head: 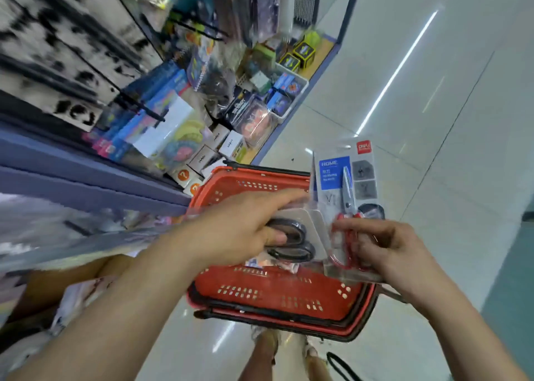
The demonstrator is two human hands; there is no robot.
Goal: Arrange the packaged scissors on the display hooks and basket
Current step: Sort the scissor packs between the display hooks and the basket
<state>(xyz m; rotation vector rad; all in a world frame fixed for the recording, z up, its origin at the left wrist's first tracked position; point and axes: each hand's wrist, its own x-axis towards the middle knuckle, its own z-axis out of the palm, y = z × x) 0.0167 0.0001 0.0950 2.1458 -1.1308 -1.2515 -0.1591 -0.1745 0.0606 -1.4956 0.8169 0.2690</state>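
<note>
A red plastic basket (277,294) stands on the floor below my hands. My left hand (239,230) grips a pack of black-handled scissors (297,239) over the basket, thumb on its front. My right hand (384,247) pinches the lower end of a clear pack of red-handled scissors (348,184) with a blue HOME label, held upright just right of the other pack. A few more packs lie in the basket, mostly hidden by my hands. Display hooks (141,107) jut from the pegboard at the left, blurred.
Shelves at the left carry boxed toys and stationery (231,112), with a blue shelf edge (86,178) close to my left arm. White tiled aisle floor (433,120) stretches to the right. My feet (289,349) stand behind the basket.
</note>
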